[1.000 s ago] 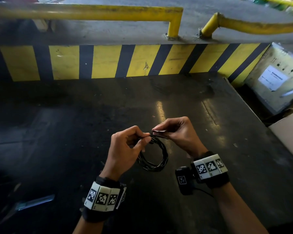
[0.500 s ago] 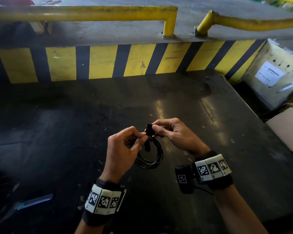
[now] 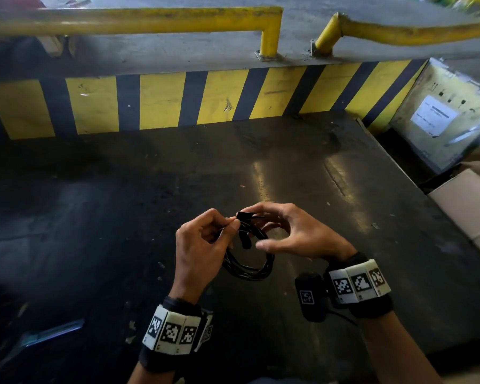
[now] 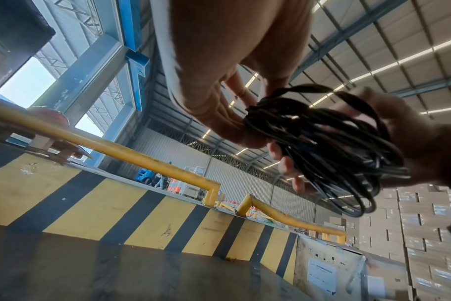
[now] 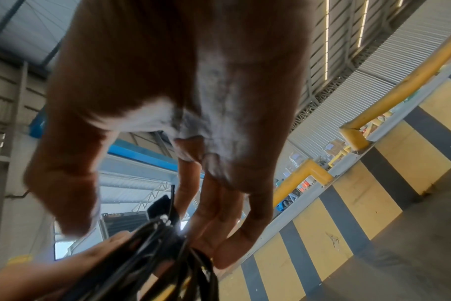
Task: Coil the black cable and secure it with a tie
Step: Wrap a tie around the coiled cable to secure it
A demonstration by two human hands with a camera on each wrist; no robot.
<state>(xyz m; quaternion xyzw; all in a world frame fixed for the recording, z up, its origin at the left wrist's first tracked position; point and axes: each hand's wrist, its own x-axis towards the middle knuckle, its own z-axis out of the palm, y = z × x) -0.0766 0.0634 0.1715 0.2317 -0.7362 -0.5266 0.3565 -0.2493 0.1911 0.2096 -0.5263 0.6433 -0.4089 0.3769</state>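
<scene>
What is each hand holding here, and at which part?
The left hand grips the coiled black cable at the top of its loop. The right hand pinches the black tie strap there by its end.

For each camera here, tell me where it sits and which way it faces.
Head: worn on the head, looks down at the left hand, right hand, both forearms and the black cable.
Left wrist: looks up past its fingers at roof and railing.
Right wrist: looks along its fingers towards the striped wall.
All three share the coil.
</scene>
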